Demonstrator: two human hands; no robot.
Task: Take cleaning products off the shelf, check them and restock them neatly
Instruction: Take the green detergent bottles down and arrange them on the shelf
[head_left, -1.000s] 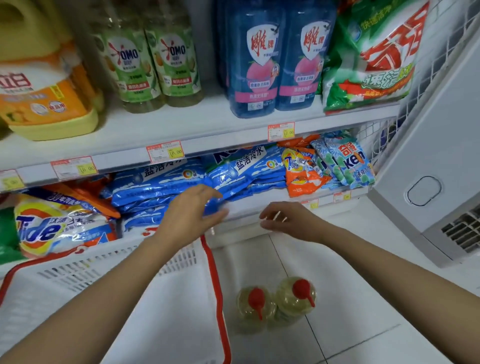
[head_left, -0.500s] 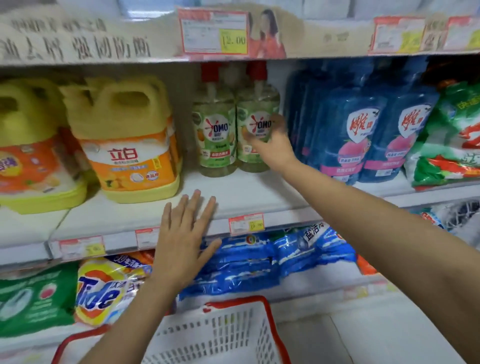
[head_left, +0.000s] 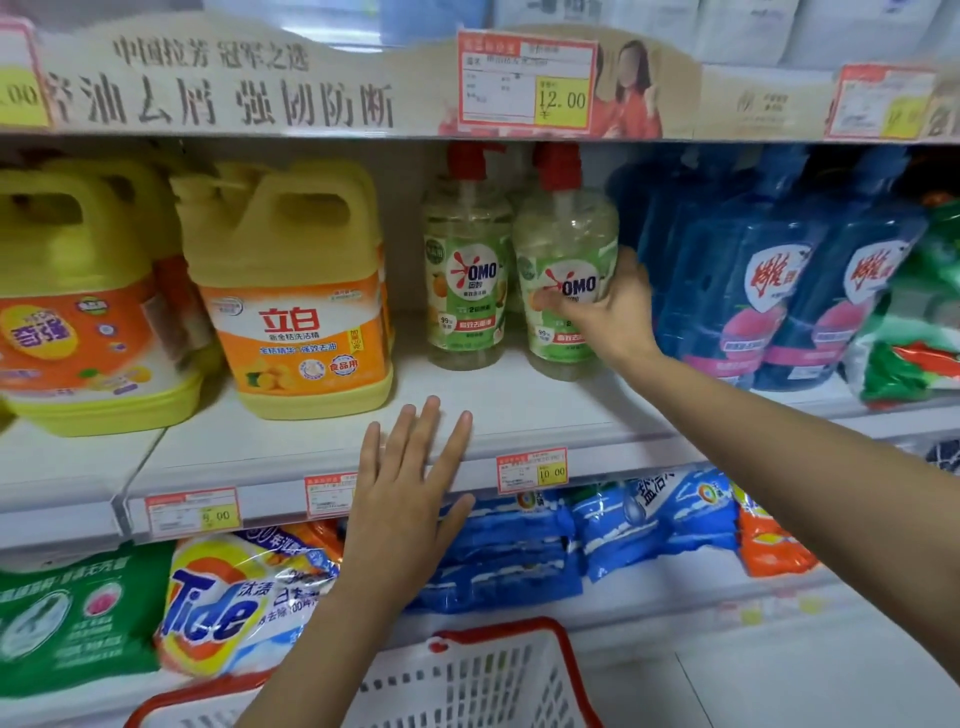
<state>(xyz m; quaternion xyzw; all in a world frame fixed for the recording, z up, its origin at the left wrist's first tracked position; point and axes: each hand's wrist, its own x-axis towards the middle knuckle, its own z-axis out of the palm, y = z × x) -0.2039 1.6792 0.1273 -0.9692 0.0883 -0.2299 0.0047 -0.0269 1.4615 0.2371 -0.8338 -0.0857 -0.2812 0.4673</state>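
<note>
Right grip (head_left: 605, 312) wraps around the right OMO bottle (head_left: 566, 244) on the middle shelf (head_left: 519, 410).
Its thumb lies across the green label and the fingers go behind; the bottle is upright, just beside a second OMO bottle (head_left: 467, 270), between a yellow jug (head_left: 296, 291) and blue bottles (head_left: 753, 291). The left grip (head_left: 410, 499) is spread flat with straight fingers over the front edge of the same shelf, above a white basket (head_left: 493, 680).
</note>
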